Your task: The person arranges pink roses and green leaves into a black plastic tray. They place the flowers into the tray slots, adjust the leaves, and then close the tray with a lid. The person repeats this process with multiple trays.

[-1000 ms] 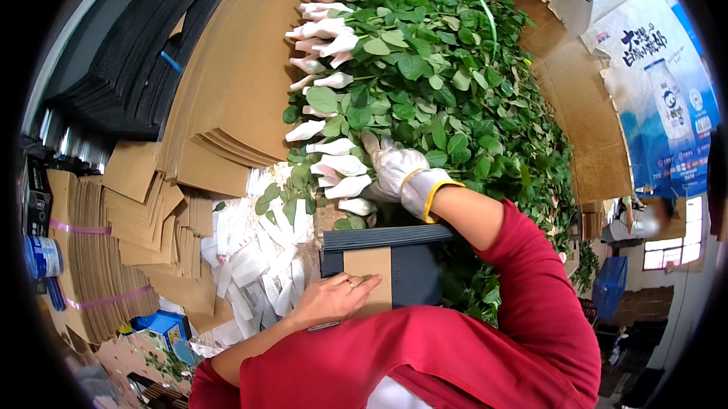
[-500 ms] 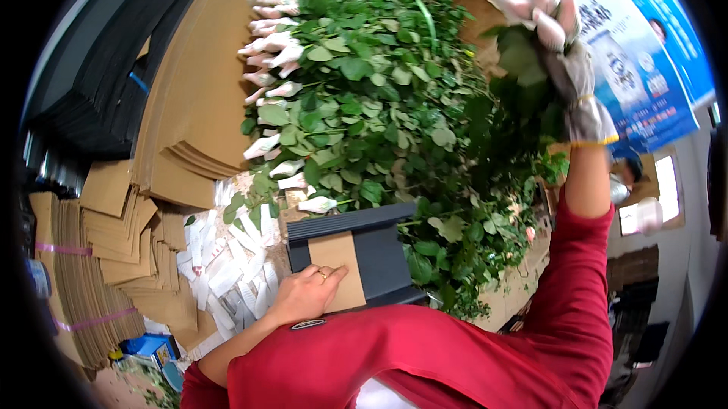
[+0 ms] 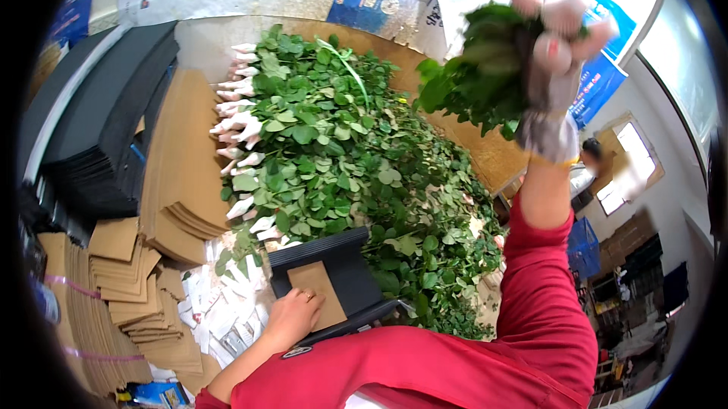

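My left hand (image 3: 294,316), bare with a ring on one finger, lies with its fingers resting on a brown cardboard sheet (image 3: 327,299). That sheet sits in a black corrugated holder (image 3: 362,289) close to my body. My right hand (image 3: 547,125), in a grey glove with a yellow cuff, is raised high at the right. It is closed around a bunch of roses (image 3: 485,68), whose pale sleeved heads stick up above the glove; the leaves are blurred. A large heap of leafy roses (image 3: 334,159) covers the table, many pale heads pointing left.
Left of the heap lean large cardboard sheets (image 3: 180,144) and a stack of black sheets (image 3: 110,106). Smaller cardboard pieces (image 3: 136,288) pile up nearer me, beside scattered white paper strips (image 3: 227,299). A blue crate (image 3: 582,248) and another person (image 3: 584,178) appear at the right background.
My right hand stays raised with the roses, which have swung out to the left of the glove. The view has shifted, showing more wall. My left hand remains on the cardboard.
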Demonstrator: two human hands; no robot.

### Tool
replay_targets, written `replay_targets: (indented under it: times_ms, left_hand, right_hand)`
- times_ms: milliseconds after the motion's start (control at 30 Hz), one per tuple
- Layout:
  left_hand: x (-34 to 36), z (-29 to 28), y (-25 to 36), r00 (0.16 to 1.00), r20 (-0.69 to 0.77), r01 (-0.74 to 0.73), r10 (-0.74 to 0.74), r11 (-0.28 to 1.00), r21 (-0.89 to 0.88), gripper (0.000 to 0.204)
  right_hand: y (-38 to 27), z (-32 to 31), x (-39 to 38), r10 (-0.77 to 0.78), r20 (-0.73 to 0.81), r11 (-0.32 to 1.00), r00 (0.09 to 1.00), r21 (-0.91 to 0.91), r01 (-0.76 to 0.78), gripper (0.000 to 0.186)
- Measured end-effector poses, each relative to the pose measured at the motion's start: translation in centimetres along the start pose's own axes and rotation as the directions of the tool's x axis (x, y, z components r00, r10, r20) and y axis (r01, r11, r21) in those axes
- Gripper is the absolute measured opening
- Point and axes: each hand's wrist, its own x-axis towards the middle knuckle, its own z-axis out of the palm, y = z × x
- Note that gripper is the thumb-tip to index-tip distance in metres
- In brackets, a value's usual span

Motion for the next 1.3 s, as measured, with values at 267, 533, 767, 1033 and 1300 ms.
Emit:
replay_targets:
  times_ms: [267,533,767,1033,1300]
  left_hand:
    - [-0.1,-4.1,-0.3,0.974,-0.007,0.188,-0.228,0.820,-0.541,0.035]
    - [-0.8,-11.7,4.3,0.706,-0.502,-0.118,-0.499,0.617,-0.778,0.040]
    - [-10.0,-15.6,4.2,0.762,-0.598,0.100,-0.248,0.958,-0.270,0.037]
    - [-8.6,-17.8,6.0,0.824,-0.565,-0.075,0.034,0.996,-0.050,0.034]
    - [-7.0,-18.7,5.0,0.875,-0.482,-0.045,0.044,0.999,0.010,0.025]
  right_hand:
    - [-8.0,14.8,-12.5,0.679,0.299,0.727,0.670,-0.149,-0.670,0.063]
    - [-9.1,20.1,-12.8,0.456,0.515,0.890,0.726,-0.284,-0.358,0.044]
    - [-7.9,20.5,-15.3,0.521,0.620,0.847,0.587,-0.289,-0.447,0.043]
    - [-6.5,24.2,-16.8,0.316,0.715,0.938,0.624,-0.135,-0.321,0.036]
    - [-6.9,25.1,-16.6,0.209,0.768,0.971,0.605,-0.090,-0.220,0.035]
